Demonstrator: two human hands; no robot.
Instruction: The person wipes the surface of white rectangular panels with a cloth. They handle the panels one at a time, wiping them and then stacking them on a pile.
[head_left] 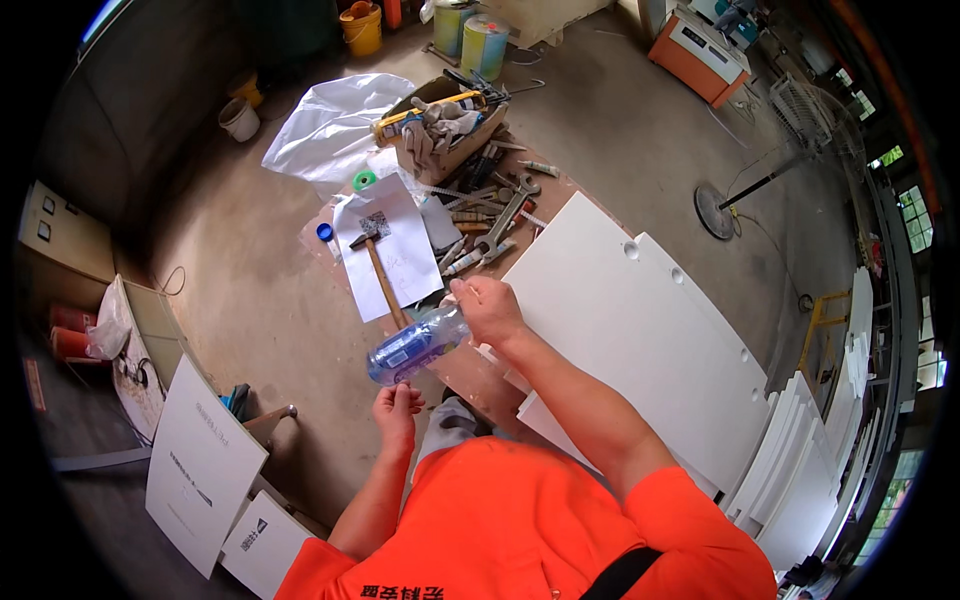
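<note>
A clear plastic bottle (415, 347) with a blue and purple label lies tilted in front of me, above the near end of the workbench. My right hand (487, 312) is closed around its neck end. At the lower edge of the bottle's base, the fingers of my left hand (398, 408) are pinched together; what they hold, if anything, is too small to make out. Just beyond the bottle, a hammer (382, 275) with a wooden handle rests on a white printed sheet (420, 245). A blue bottle cap (324, 231) sits left of the sheet.
A large white panel (640, 320) lies to the right. Beyond the sheet are a wrench (508, 215), several loose tools, a green tape roll (364, 180) and a box (490, 130) with gloves. White boards (200, 460) lean at lower left. A fan (715, 210) stands at far right.
</note>
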